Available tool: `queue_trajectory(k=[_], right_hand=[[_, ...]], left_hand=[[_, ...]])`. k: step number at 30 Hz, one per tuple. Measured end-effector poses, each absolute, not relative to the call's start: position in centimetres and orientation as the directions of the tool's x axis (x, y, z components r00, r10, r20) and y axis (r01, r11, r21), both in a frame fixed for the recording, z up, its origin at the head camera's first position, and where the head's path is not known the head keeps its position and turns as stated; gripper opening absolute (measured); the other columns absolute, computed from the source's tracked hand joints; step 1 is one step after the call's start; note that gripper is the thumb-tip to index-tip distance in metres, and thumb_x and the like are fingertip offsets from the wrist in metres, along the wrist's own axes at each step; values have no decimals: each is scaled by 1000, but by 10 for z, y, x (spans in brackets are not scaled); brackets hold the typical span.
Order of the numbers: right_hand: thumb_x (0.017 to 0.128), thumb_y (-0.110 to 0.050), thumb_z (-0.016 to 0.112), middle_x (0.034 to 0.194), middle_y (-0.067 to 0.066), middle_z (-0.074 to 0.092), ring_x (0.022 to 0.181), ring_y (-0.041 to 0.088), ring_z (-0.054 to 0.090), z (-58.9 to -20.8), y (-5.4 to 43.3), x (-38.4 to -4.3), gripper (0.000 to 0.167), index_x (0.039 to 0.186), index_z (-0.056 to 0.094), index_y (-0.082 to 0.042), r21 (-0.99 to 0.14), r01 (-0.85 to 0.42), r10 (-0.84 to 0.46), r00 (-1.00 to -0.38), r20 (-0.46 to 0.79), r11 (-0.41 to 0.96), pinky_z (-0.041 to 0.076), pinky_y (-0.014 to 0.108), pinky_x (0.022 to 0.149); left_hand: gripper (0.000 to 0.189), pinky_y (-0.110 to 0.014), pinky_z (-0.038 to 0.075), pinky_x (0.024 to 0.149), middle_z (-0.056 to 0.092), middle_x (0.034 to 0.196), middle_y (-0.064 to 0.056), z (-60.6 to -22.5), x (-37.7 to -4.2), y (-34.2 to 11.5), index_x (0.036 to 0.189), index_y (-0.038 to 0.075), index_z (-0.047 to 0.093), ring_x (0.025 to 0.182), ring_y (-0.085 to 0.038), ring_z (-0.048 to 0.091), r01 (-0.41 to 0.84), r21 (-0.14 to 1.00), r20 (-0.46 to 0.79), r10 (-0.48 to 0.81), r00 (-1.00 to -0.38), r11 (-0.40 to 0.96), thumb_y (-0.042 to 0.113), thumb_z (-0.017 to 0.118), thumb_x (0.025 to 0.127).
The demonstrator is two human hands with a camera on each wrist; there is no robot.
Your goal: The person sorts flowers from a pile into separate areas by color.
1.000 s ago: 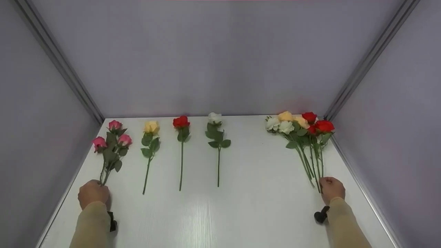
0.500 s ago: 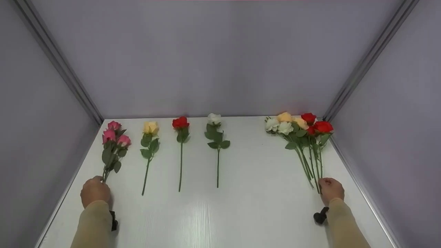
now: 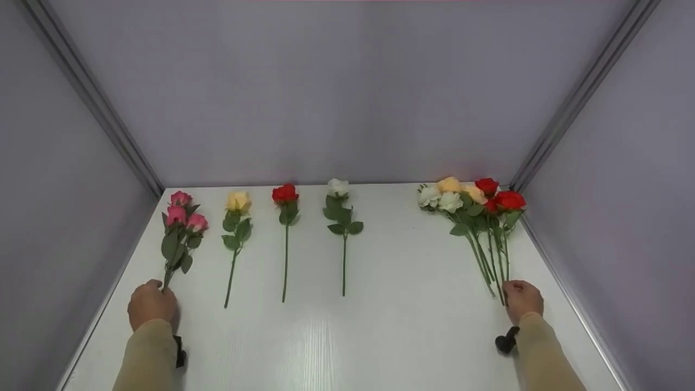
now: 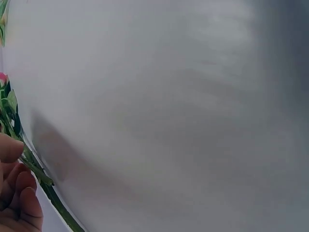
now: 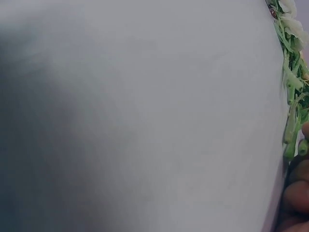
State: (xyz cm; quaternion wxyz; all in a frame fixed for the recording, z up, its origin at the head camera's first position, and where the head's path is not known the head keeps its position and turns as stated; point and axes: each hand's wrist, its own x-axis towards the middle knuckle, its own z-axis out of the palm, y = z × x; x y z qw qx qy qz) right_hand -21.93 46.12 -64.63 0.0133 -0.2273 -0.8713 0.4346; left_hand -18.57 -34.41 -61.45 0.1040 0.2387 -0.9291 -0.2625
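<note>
Pink roses (image 3: 176, 215) number three in the left hand's (image 3: 152, 306) grip; right hand (image 3: 524, 298) pinches stems (image 3: 507, 260).

Pink roses (image 3: 176, 215): three, all together at left side
Yellow roses (image 3: 238, 201): three, one single and two in the right bunch (image 3: 478, 221)
Red roses (image 3: 285, 194): four, one single and three in that bunch, one of them partly hidden
White roses (image 3: 338, 187): three, one single and two in same bunch
Hands (image 3: 152, 305): two
Sleeves (image 3: 144, 358): two
Table (image 3: 402, 326): one
</note>
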Motion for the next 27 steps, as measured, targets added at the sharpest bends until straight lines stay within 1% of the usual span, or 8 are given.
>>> queue_trajectory(k=[3,7,9,13,17,20,24,27], right_hand=[[99,-42,44,122,24,55,109,36,53,-646,463,-218,55,127,53,5,-775,373,388,-904,-179,511,43,49,90],[99,-43,44,125,23,54,113,34,50,-637,461,-218,57,128,51,5,-805,350,363,-914,-181,479,40,47,93],[99,-44,45,125,21,53,112,31,50,-628,457,-217,58,130,50,5,-833,333,359,-917,-176,443,41,43,92],[97,-48,48,119,13,53,103,17,50,-605,436,-217,60,131,49,2,-896,283,356,-922,-155,341,42,30,85],[95,-41,56,101,5,57,82,10,51,-588,401,-218,53,124,52,3,-956,200,291,-947,-133,213,45,23,68],[95,-32,60,86,2,56,67,10,47,-580,370,-217,41,115,55,3,-986,125,214,-972,-98,114,41,23,56],[96,-20,61,75,3,52,58,11,43,-571,324,-211,26,106,58,3,-999,40,92,-995,-37,33,35,23,51],[95,-18,63,72,5,50,56,12,42,-567,292,-205,23,103,59,3,-1000,10,-8,-1000,-10,6,34,23,49]], left_hand=[[33,-58,44,81,56,101,-36,-609,-186,-339,115,-15,56,96,-52,55,-358,539,129,-494,-860,763,9,50,92],[26,-55,44,76,58,91,-29,-597,-191,-325,105,-12,61,87,-46,57,-260,550,285,-471,-835,794,8,51,92],[21,-54,44,73,59,88,-26,-590,-196,-313,99,-10,63,83,-42,57,-188,561,373,-449,-812,806,7,53,91],[17,-51,45,71,62,87,-22,-574,-205,-276,98,-6,67,80,-37,59,-54,586,456,-384,-803,809,5,58,90],[14,-45,46,67,64,82,-16,-564,-211,-229,97,-3,69,74,-29,59,92,592,503,-278,-818,801,5,64,87],[12,-41,47,64,63,79,-11,-559,-210,-190,96,-1,70,71,-23,58,196,593,517,-182,-837,781,6,66,87],[9,-33,47,61,62,77,-1,-556,-203,-141,96,5,70,68,-13,55,283,610,476,-57,-878,740,9,66,88],[8,-28,47,60,60,76,6,-555,-194,-108,97,10,70,67,-8,54,332,642,435,29,-900,690,11,67,89]])
